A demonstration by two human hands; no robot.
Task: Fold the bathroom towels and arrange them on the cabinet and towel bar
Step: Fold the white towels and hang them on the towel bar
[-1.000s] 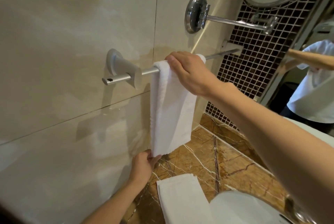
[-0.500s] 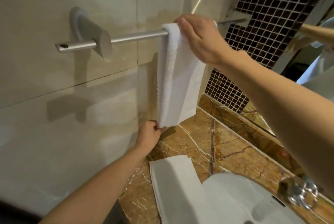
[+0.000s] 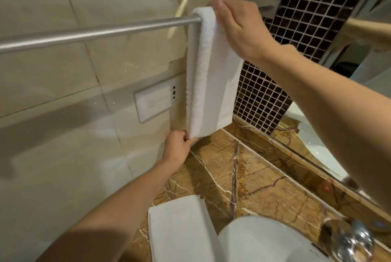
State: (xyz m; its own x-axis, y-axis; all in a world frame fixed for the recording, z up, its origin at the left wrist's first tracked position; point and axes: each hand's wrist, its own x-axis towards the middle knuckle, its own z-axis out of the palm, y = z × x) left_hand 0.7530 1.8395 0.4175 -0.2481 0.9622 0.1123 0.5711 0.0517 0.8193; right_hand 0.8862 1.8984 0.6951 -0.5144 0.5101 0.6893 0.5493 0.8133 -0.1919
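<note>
– Beige tile wall (image 3: pixel 63 156) w/ a towel bar (image 3: pixel 105 31) running across it. Where's the towel?

– White hanging towel (image 3: pixel 213 84) is draped over the bar's right end, folded to a narrow strip, tails hanging below the bar. 2nd one, a folded towel (image 3: pixel 177 230), lies flat on the marble table (image 3: pixel 264 177) well below the bar, just beside the sink (image 3: pixel 264 240).

– Grips?

– Right grip (image 3: pixel 239 26) curls over the fold on top of the bar and holds the cloth there. Left grip (image 3: pixel 177 147) pinches the strip's bottom left corner, straight below the bar.

– How'll it handle?

– Terry, so prob. soft, light and limp, w/ no stiffness of its own. Layers likely slide apart if only one is pulled. Bar looks smooth metal, so the strip could slip toward the longer tail.

– Best hold?

– Top fold at the bar to pin it, plus a lower corner w/ all layers pinched together, then an even tug down. Mid-panel grabs would prob. bunch it. Nothing fragile; only neatness at risk.
</note>
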